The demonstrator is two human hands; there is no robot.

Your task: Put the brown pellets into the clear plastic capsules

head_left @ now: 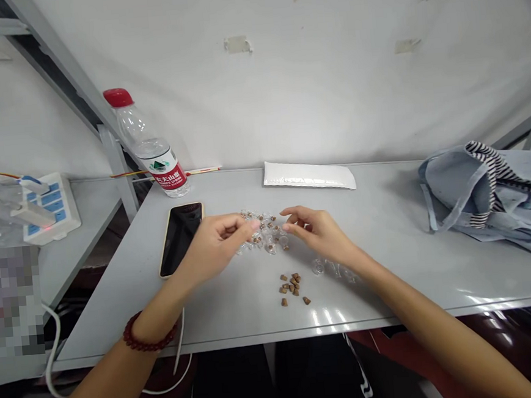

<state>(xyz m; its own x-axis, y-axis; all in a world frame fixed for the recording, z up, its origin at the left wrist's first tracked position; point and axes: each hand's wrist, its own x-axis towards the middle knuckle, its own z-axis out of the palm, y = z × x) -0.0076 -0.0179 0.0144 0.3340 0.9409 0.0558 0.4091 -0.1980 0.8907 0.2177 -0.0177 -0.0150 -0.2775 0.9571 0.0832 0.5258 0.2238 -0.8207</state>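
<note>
My left hand (pixel 218 242) is over the left side of a pile of small clear bottles (pixel 269 243) with brown stoppers. Its thumb presses toward the curled fingers, and whatever may be between them is too small to make out. On the pile's right side is my right hand (pixel 316 229), thumb and forefinger curved with a gap between them. Nearer the table's front edge lies a loose group of small tapered brown stoppers (pixel 294 287). Several clear bottles (pixel 333 269) lie below my right hand, partly hidden by the forearm.
A phone (pixel 181 236) lies left of my left hand, near a red-capped water bottle (pixel 161 158). Against the wall rests a white packet (pixel 308 176). A light-blue cloth bag (pixel 499 193) occupies the right end. A power strip (pixel 52 206) with plugs stands at far left.
</note>
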